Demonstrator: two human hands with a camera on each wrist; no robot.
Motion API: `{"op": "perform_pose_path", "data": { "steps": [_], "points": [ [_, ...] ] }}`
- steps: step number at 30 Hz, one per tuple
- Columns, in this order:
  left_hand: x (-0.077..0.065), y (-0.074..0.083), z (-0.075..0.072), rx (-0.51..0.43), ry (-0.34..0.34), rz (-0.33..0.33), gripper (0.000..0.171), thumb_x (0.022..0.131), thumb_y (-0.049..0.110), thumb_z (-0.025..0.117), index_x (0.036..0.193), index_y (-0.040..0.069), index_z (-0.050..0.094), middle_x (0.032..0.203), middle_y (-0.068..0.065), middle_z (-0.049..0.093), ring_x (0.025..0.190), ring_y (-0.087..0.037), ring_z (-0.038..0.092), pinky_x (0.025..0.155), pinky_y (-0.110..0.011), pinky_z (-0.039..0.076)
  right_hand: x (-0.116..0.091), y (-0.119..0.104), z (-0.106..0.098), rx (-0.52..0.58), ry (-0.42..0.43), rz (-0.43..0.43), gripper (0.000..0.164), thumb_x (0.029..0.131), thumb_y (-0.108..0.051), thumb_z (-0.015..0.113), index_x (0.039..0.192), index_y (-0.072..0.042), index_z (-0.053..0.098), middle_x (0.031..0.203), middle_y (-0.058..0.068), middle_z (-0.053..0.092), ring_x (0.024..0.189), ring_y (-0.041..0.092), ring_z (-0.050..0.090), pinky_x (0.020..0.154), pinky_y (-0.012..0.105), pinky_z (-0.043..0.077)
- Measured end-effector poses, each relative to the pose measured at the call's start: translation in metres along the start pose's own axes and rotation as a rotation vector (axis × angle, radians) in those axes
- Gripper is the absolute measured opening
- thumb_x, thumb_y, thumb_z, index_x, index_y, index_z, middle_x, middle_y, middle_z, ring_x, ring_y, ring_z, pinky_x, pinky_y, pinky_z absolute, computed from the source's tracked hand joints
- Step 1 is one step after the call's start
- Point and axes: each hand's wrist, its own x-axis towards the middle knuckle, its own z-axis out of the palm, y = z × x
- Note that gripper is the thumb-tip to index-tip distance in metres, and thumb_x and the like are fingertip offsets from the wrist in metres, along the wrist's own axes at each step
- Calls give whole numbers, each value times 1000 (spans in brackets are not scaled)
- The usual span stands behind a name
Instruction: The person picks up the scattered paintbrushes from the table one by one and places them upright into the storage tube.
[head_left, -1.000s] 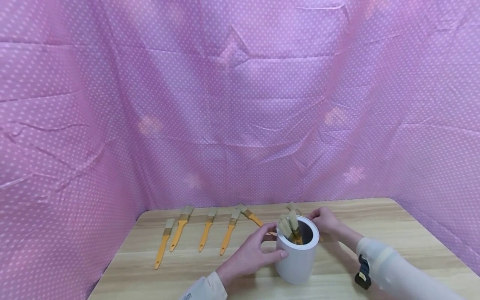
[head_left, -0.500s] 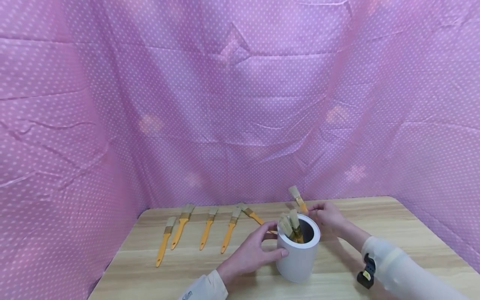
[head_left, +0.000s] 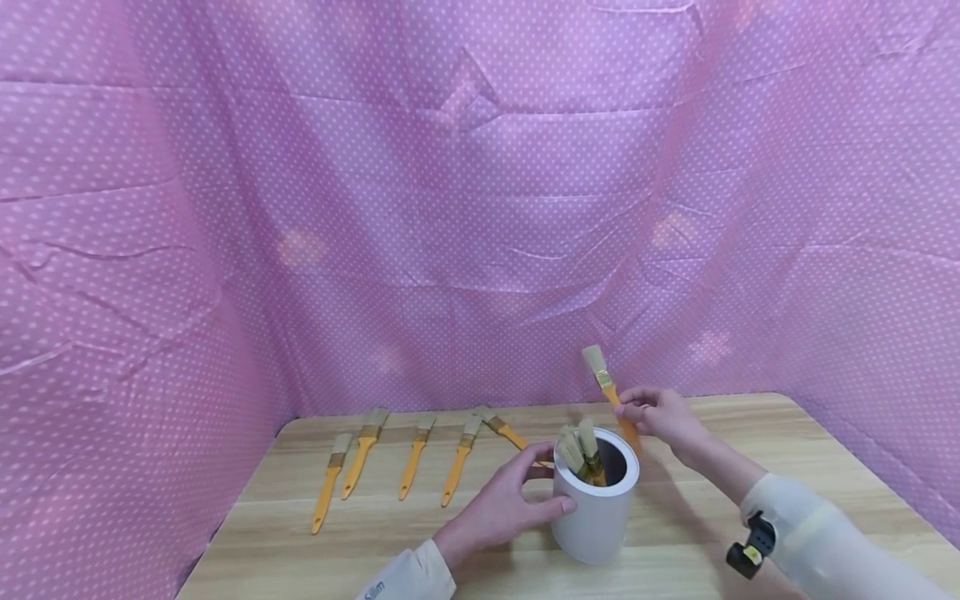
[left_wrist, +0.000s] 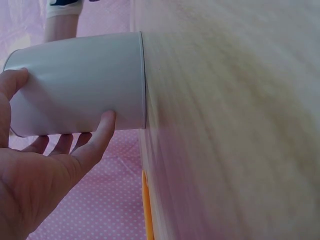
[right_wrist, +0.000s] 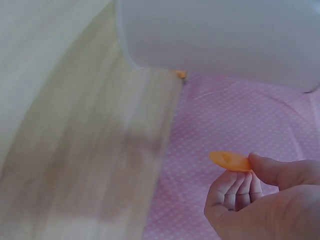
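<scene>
My left hand point(head_left: 504, 510) grips the side of a white cylindrical canister point(head_left: 594, 529), which stands upright on the table. In the left wrist view, thumb and fingers curve round the canister's wall point(left_wrist: 80, 82). Several paintbrushes point(head_left: 576, 452) stick out of its open top, bristles up, leaning to the left side. Behind and right of the rim, my right hand point(head_left: 667, 421) pinches a paintbrush point(head_left: 604, 379) by its orange handle, bristles up and tilted left. The handle's end point(right_wrist: 230, 161) pokes out past thumb and fingers in the right wrist view.
Several more paintbrushes with orange handles lie spread on the wooden table point(head_left: 750, 467) left of the canister, among them a brush point(head_left: 322, 492) at the far left. A slanted brush point(head_left: 510, 435) lies just behind my left hand. Pink dotted cloth point(head_left: 480, 208) hangs around the table.
My right hand has lifted the paintbrush from behind the canister, up and slightly right, so its bristles and handle now show above the rim. The left hand and canister stay put.
</scene>
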Motion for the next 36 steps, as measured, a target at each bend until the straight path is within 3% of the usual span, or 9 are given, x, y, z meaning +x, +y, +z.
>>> {"op": "perform_pose_path", "data": {
  "steps": [9, 20, 27, 32, 36],
  "points": [
    [-1, -1, 0, 3, -1, 10, 67, 91, 39, 79, 148, 34, 45, 136, 13, 54, 127, -17, 53, 105, -55, 43, -25, -33, -14, 110, 42, -96, 37, 97, -11, 70, 121, 12, 55, 102, 12, 61, 92, 18, 63, 84, 32, 57],
    [-2, 0, 1, 30, 6, 16, 68, 90, 40, 79, 149, 33, 44, 136, 12, 53, 127, -18, 52, 105, -58, 42, -62, -64, -6, 210, -18, -163, 25, 99, -8, 67, 115, 7, 54, 104, 10, 63, 98, 19, 63, 88, 34, 56],
    [-3, 0, 2, 24, -2, -2, 67, 90, 41, 79, 148, 34, 45, 137, 13, 53, 128, -19, 52, 105, -58, 42, -81, -58, 9, 124, -37, -217, 34, 96, -14, 72, 116, 7, 55, 113, 19, 63, 105, 26, 64, 92, 36, 55],
    [-4, 1, 1, 25, -4, -6, 67, 90, 41, 79, 148, 35, 45, 138, 13, 52, 127, -17, 52, 104, -58, 43, -94, -56, 23, 13, -24, -317, 27, 94, -14, 75, 110, 1, 60, 107, 16, 66, 98, 28, 68, 85, 36, 58],
    [-4, 1, 0, 18, -9, 5, 67, 91, 40, 79, 148, 35, 44, 140, 13, 51, 128, -17, 52, 101, -54, 47, -100, -53, 33, -42, -69, -385, 19, 92, -11, 76, 105, -4, 63, 103, 12, 67, 94, 27, 70, 82, 36, 60]
  ]
}}
